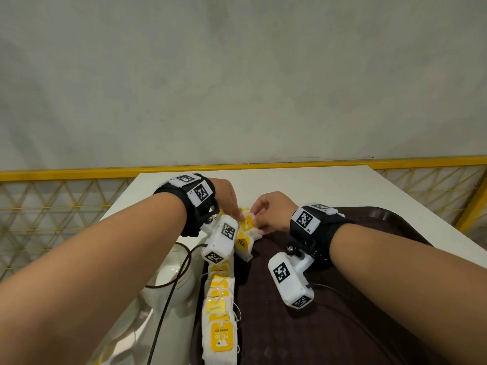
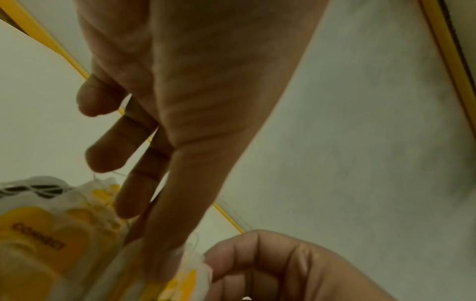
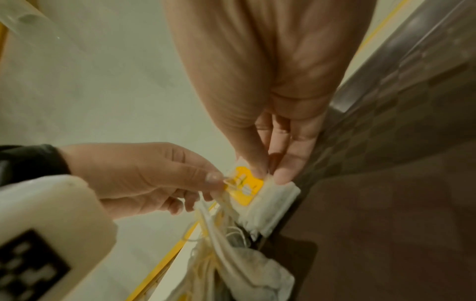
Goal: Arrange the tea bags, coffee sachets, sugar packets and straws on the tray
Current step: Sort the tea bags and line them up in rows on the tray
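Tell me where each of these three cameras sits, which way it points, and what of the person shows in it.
Head: worn on the head, looking forward and down at the tray, both forearms, both hands.
Left wrist: under the left hand, looking along its fingers toward the tea bags; right hand's knuckles below.
Right wrist: under the right hand, looking along its fingers pinching a stack of tea bags; left hand opposite.
Shared: both wrist views show both hands.
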{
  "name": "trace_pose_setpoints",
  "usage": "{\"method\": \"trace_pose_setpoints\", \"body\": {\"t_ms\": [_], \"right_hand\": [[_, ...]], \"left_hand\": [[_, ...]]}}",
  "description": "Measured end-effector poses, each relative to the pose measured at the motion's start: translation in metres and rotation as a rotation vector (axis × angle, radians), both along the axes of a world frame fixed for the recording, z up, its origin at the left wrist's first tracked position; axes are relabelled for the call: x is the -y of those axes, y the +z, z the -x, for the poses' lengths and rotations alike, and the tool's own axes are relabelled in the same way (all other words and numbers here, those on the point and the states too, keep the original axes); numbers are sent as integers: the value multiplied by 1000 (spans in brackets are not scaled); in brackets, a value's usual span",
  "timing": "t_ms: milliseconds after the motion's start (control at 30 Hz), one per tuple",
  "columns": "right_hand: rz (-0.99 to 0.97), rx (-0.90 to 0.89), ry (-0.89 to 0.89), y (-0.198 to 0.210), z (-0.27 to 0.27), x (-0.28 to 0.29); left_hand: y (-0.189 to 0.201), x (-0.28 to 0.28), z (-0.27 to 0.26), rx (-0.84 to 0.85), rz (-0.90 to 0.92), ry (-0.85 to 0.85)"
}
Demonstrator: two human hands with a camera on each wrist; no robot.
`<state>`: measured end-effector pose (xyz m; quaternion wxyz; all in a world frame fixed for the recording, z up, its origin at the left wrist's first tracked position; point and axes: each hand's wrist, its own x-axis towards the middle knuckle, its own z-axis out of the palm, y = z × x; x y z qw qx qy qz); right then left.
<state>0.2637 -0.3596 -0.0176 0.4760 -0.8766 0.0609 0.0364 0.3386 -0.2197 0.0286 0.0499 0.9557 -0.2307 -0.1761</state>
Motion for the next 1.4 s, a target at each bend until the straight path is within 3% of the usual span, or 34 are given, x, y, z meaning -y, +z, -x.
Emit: {"method": "trace_pose_setpoints", "body": {"t_ms": [167,433,567,633,767,933,1167,1400], "right_hand": [[-28,-4,-37,-4,3,2],[8,-77,14,-5,17,-2],[-53,-85,-11,-8,16,-8],[-66,-89,-38,-8,15,-9],[-17,-48,-33,-5,18,-9],[23,-41,-51,-2,24,-9],[67,-95,-17,7,30,-1],[-65,-217,43,6,37,2]], "left_hand": [[-2,1,3,-16,-16,-44],[-20,7,-6,76,-2,22],[-7,3,-4,151,78,9],[5,-3,-2,82,77,-40],[20,-6,15,-130,-115,-227],[11,4,32,-124,-158,-298],[3,7,28,-11,-56,-186],[-14,11,21,32,-81,-110]]}}
